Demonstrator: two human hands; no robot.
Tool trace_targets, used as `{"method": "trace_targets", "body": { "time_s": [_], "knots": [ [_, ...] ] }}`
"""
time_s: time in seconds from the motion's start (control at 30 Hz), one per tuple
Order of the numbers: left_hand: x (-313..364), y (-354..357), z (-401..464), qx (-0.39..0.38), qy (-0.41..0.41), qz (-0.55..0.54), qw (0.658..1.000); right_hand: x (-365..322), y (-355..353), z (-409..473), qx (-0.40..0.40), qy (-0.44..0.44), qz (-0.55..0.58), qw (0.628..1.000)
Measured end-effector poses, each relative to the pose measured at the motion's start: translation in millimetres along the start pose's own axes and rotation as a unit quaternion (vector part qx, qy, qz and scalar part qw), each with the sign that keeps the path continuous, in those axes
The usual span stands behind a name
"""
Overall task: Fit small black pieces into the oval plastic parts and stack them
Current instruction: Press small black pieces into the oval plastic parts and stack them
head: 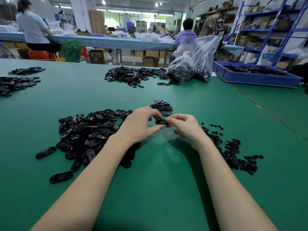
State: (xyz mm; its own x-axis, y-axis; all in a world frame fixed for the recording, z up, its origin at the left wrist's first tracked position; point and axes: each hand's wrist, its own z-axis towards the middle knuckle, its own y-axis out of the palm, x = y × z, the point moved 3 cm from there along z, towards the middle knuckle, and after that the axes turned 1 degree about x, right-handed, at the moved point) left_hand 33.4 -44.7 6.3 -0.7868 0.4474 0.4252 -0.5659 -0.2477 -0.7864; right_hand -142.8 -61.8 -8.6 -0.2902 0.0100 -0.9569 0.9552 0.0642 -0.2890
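Both hands meet above the green table (166, 172) on one black oval part (161, 122). My left hand (141, 125) pinches its left end between thumb and fingers. My right hand (185, 126) pinches its right end with curled fingers. A large heap of black oval parts (86, 132) lies to the left, under my left forearm. Small black pieces (233, 150) are scattered to the right of my right wrist. A short stack of oval parts (162, 106) sits just beyond my hands.
More heaps of black parts lie at the far centre (135, 75) and far left (15, 84). Two clear plastic bags (191, 67) of parts stand at the back right beside a blue bin (256, 77). People sit at a long bench behind.
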Motion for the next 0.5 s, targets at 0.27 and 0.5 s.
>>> {"method": "trace_targets", "body": {
  "time_s": [0.27, 0.5],
  "knots": [
    [15, 10, 1, 0.031, -0.076, -0.164, 0.983, -2, -33, 3, 0.021, 0.038, -0.004, 0.999],
    [15, 24, -5, 0.037, -0.255, -0.409, 0.876, 7, -63, 0, 0.153, 0.016, -0.223, 0.963]
  ]
}}
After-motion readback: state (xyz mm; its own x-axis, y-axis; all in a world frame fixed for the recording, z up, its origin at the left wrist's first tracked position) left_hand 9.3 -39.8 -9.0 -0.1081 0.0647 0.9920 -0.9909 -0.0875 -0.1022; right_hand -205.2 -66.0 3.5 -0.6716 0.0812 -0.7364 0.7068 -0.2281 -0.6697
